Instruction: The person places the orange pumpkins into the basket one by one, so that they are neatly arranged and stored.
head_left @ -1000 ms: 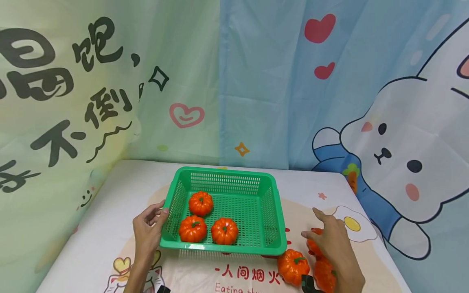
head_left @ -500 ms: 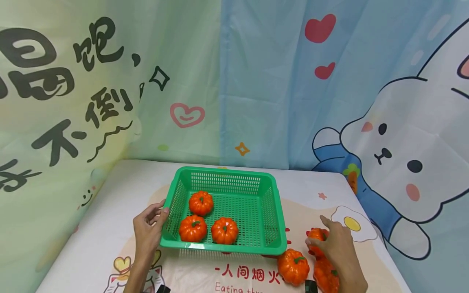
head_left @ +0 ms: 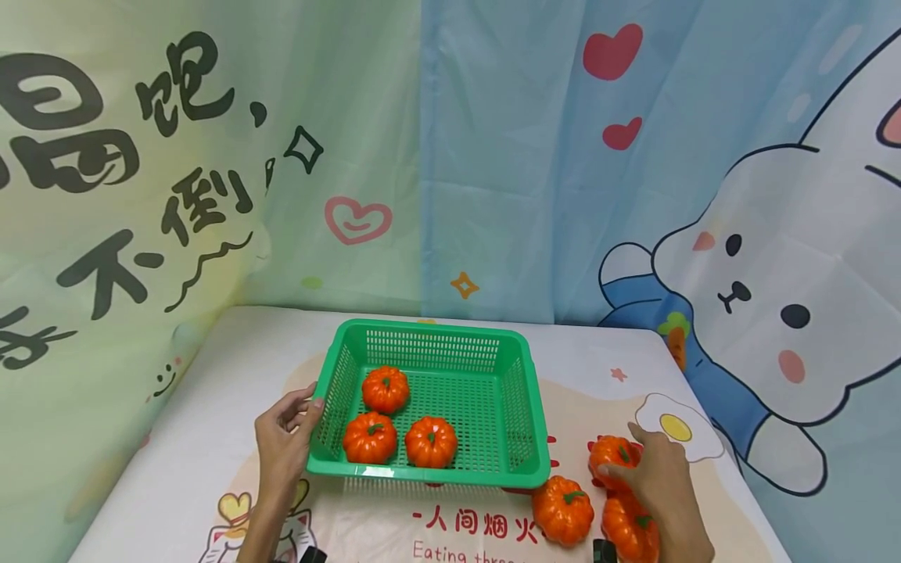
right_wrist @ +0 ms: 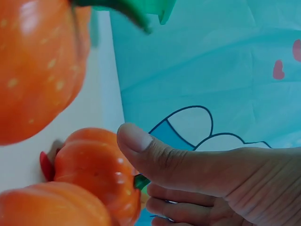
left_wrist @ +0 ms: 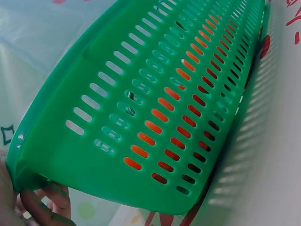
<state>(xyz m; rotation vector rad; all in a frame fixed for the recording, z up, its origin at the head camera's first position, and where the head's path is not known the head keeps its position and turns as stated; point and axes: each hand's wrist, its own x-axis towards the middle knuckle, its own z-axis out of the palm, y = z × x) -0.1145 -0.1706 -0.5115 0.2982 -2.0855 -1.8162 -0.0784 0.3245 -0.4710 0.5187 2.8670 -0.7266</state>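
In the head view my left hand (head_left: 285, 438) holds the left rim of a green plastic basket (head_left: 524, 407), thumb on top. The left wrist view shows its fingers (left_wrist: 49, 205) curled under the basket's rim (left_wrist: 14, 155). Three small orange pumpkins (head_left: 385, 389) sit in the basket's left and front middle. My right hand (head_left: 665, 477) is over the table's right side, beside the farther loose pumpkin (head_left: 611, 457). From the right wrist, the thumb (right_wrist: 160, 160) is straight, close to that pumpkin (right_wrist: 96, 169), and the other fingers are partly hidden behind it.
Two more loose pumpkins lie nearby: one (head_left: 563, 512) close to the basket's front right corner, another (head_left: 629, 528) partly under the right forearm. A printed cloth (head_left: 479, 539) covers the table. Behind it hangs a printed curtain (head_left: 493, 195).
My right hand has shifted rightward and slightly toward me, uncovering more of the farther loose pumpkin. My left hand, the basket and the pumpkins have stayed in place.
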